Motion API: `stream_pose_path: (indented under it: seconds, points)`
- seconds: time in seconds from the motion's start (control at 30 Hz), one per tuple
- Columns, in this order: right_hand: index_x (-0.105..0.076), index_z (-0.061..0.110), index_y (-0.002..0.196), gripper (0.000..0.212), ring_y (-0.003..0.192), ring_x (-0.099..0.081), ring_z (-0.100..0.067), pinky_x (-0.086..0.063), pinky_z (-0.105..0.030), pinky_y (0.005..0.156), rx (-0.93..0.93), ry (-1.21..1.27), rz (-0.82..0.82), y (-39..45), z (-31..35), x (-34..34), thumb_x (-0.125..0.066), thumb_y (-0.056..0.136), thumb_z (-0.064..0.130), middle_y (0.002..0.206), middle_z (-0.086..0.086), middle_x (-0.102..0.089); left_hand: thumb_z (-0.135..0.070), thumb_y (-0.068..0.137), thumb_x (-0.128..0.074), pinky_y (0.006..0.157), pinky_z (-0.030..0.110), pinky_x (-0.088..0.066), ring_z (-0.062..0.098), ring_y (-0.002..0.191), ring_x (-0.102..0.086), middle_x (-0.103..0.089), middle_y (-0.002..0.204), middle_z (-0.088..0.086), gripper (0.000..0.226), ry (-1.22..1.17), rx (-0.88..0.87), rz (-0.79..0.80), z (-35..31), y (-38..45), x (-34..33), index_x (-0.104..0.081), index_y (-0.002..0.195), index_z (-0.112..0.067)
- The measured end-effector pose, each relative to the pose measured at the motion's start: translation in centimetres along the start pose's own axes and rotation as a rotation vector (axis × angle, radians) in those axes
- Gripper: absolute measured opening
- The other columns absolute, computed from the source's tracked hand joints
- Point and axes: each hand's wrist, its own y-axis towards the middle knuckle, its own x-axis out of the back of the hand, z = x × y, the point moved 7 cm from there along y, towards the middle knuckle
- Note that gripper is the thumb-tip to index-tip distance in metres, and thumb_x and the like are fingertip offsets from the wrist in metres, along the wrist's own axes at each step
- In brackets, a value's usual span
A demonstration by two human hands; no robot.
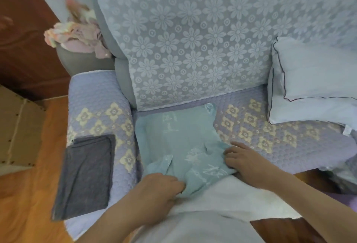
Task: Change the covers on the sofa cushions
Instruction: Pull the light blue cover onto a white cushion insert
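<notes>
A teal cushion cover (179,142) with pale embroidery lies bunched on the sofa seat (270,142), partly drawn over a white cushion insert (231,198) at the seat's front edge. My left hand (156,190) grips the cover's lower left edge with curled fingers. My right hand (245,163) grips the cover's right edge, fingers curled into the fabric. A pale blue cushion (313,80) with dark piping leans at the right against the sofa back.
A dark grey folded cloth (85,177) hangs over the quilted left armrest (100,107). Crumpled pink fabric (77,34) sits behind the armrest. The sofa back carries a lace flower throw (193,40). A cardboard box (17,130) stands on the wooden floor at left.
</notes>
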Motion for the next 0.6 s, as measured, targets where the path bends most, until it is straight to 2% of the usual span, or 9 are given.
stream_pose_path:
  seconds: [0.07,0.17,0.27,0.3,0.33,0.4,0.47,0.53,0.6]
  points:
    - [-0.050,0.026,0.069,0.025,0.070,-0.059,-0.017,-0.042,-0.024,0.085,-0.078,0.019,-0.015,-1.4,-1.1,1.5,-0.069,0.065,0.010,0.069,0.007,-0.057,-0.040,0.087,-0.052,0.059,0.029,-0.041,0.018,0.076,-0.066,-0.065,0.084,-0.006,0.015,-0.055,0.172,-0.013,1.8,-0.9,0.5,-0.041,0.093,-0.030]
    - [-0.040,0.036,0.082,0.041,0.058,-0.055,-0.018,-0.042,-0.028,0.057,-0.338,0.059,0.028,-3.2,-1.9,2.7,-0.065,0.072,0.006,0.064,0.007,-0.053,-0.057,0.098,-0.044,0.070,0.035,-0.040,0.022,0.101,-0.064,-0.067,0.111,-0.004,0.033,-0.058,0.476,0.070,4.9,-3.1,0.1,-0.047,0.122,-0.035]
    - [-0.018,0.062,0.134,0.074,0.058,-0.048,-0.009,-0.048,-0.029,0.064,-0.538,0.196,0.258,-3.0,-1.2,0.7,-0.048,0.090,0.009,0.069,0.007,-0.049,-0.046,0.096,-0.042,0.074,0.036,-0.039,0.025,0.104,-0.062,-0.068,0.112,0.002,0.025,-0.073,0.438,0.109,4.1,-2.7,0.3,-0.048,0.118,-0.035]
    - [-0.012,0.061,0.142,0.079,0.060,-0.049,-0.009,-0.050,-0.029,0.067,-0.524,0.171,0.319,-2.4,-0.9,0.3,-0.046,0.091,0.010,0.071,0.008,-0.049,-0.043,0.092,-0.041,0.073,0.036,-0.039,0.027,0.102,-0.061,-0.068,0.107,0.004,0.021,-0.107,0.373,0.090,3.0,-2.2,0.6,-0.045,0.110,-0.034]
    - [-0.023,0.056,0.142,0.071,0.066,-0.052,-0.011,-0.052,-0.030,0.071,-0.507,0.129,0.364,-1.9,-0.8,0.3,-0.045,0.092,0.011,0.076,0.007,-0.051,-0.043,0.087,-0.037,0.072,0.035,-0.038,0.028,0.099,-0.061,-0.067,0.102,0.006,0.018,-0.128,0.299,0.095,1.7,-1.6,0.9,-0.042,0.102,-0.034]
    - [-0.053,0.035,0.123,0.039,0.088,-0.061,-0.018,-0.053,-0.033,0.081,-0.504,-0.016,0.440,-1.4,-1.3,0.3,-0.047,0.092,0.014,0.096,0.003,-0.057,-0.045,0.079,-0.031,0.068,0.035,-0.035,0.031,0.091,-0.059,-0.064,0.091,0.008,0.013,-0.116,0.186,0.122,0.0,-0.5,1.3,-0.034,0.087,-0.034]
    - [-0.060,0.026,0.102,0.016,0.103,-0.059,-0.022,-0.054,-0.035,0.080,-0.557,-0.171,0.433,-2.1,-2.3,0.8,-0.055,0.089,0.019,0.112,0.001,-0.054,-0.051,0.081,-0.031,0.065,0.034,-0.033,0.029,0.084,-0.058,-0.059,0.083,0.004,0.016,-0.147,0.188,0.146,0.2,0.1,1.5,-0.033,0.081,-0.035]
    - [-0.071,0.023,0.093,0.016,0.113,-0.055,-0.026,-0.054,-0.036,0.082,-0.487,-0.303,0.184,-3.5,-2.6,2.1,-0.071,0.078,0.020,0.121,-0.001,-0.057,-0.060,0.083,-0.035,0.065,0.034,-0.035,0.024,0.082,-0.056,-0.055,0.082,-0.002,0.019,-0.212,0.269,0.178,1.7,-0.3,0.7,-0.036,0.080,-0.042]
    - [-0.073,0.018,0.081,0.022,0.101,-0.061,-0.023,-0.051,-0.031,0.087,-0.353,-0.135,-0.019,-6.2,-0.8,2.1,-0.081,0.064,0.006,0.104,0.000,-0.066,-0.068,0.080,-0.046,0.068,0.035,-0.038,0.020,0.082,-0.057,-0.058,0.087,-0.006,0.032,-0.281,0.392,0.204,3.2,-1.5,-0.5,-0.037,0.085,-0.038]
